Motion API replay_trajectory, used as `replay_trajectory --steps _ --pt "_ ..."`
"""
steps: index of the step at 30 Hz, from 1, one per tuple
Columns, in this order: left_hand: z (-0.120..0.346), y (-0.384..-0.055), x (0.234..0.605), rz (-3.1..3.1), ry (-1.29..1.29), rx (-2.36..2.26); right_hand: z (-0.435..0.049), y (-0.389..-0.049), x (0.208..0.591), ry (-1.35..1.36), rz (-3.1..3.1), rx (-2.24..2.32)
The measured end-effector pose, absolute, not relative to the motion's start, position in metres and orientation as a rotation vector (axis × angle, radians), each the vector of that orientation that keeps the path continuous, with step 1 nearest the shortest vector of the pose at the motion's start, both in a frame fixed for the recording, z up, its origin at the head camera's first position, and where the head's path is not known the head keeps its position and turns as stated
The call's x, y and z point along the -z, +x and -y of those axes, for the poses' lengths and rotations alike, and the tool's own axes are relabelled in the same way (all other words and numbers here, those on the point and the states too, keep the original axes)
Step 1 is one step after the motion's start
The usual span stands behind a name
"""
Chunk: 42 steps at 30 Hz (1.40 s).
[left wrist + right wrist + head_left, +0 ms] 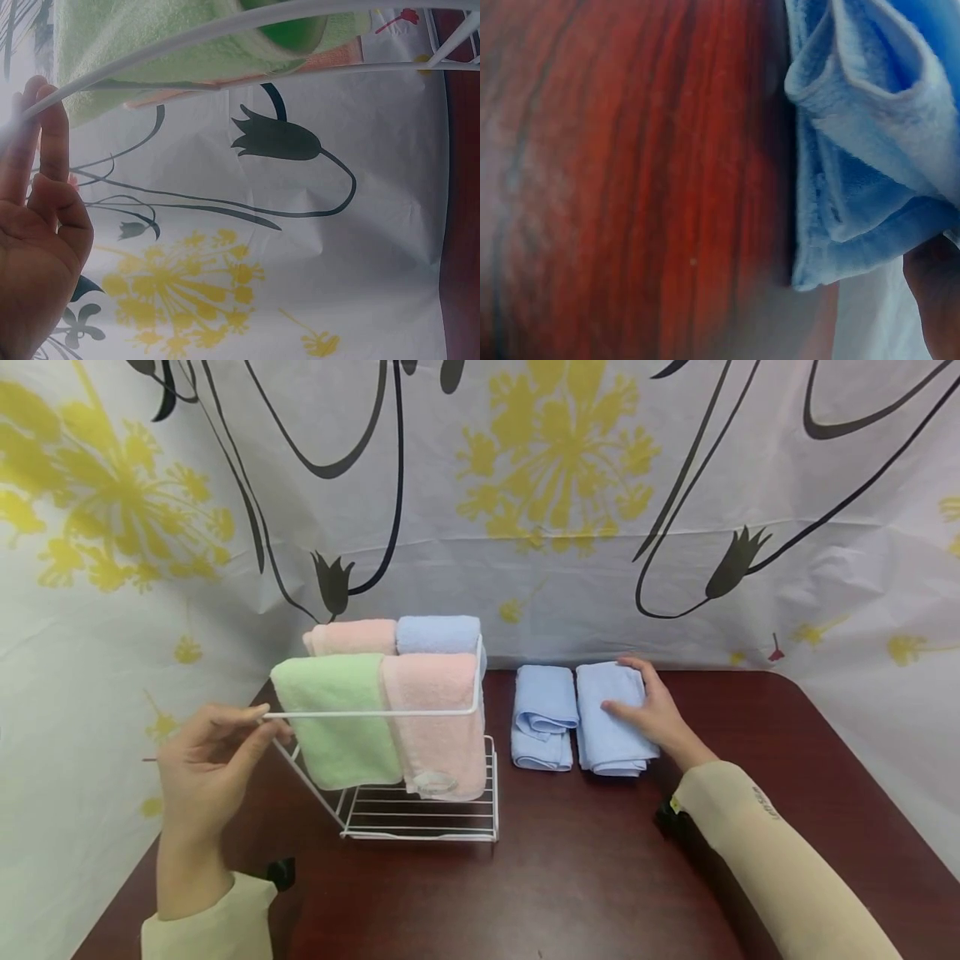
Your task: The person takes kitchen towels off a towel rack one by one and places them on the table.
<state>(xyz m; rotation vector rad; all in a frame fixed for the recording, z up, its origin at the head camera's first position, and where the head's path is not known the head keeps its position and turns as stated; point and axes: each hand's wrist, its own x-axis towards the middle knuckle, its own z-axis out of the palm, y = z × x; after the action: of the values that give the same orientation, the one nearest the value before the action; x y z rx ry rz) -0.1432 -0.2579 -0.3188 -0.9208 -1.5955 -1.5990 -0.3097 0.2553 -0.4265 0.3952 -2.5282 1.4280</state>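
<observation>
My left hand [202, 768] pinches the front left corner of a white wire rack [360, 714] between thumb and fingers. Over the rack's bars hang a green towel [337, 722] and a pink towel [435, 718] in front. Behind them are another pink towel [352, 635] and a blue towel [438, 633]. To the right, my right hand [663, 718] grips a folded blue towel [611, 718], thumb on top and fingers at its far right edge. In the right wrist view that towel [877, 142] shows its layered folds, with only part of a finger visible.
A second folded blue towel [543, 718] lies close to the left of the gripped one. The rack has a slatted wire base [420, 814] on the dark red-brown table [570, 877]. Behind stands a white floral-patterned sheet [450, 568].
</observation>
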Motion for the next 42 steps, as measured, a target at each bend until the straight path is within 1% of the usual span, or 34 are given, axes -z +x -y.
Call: replay_trajectory --steps 15,35,42 --pt "0.259 -0.141 0.322 1.620 -0.898 1.586 -0.257 -0.325 0.442 0.292 2.670 -1.428" --pt "0.258 -0.143 0.321 1.607 -0.913 1.592 -0.267 -0.326 0.434 0.261 2.777 -1.432" --pt "0.260 -0.144 0.320 1.614 -0.934 1.585 -0.270 -0.320 0.433 0.290 2.773 -1.455"
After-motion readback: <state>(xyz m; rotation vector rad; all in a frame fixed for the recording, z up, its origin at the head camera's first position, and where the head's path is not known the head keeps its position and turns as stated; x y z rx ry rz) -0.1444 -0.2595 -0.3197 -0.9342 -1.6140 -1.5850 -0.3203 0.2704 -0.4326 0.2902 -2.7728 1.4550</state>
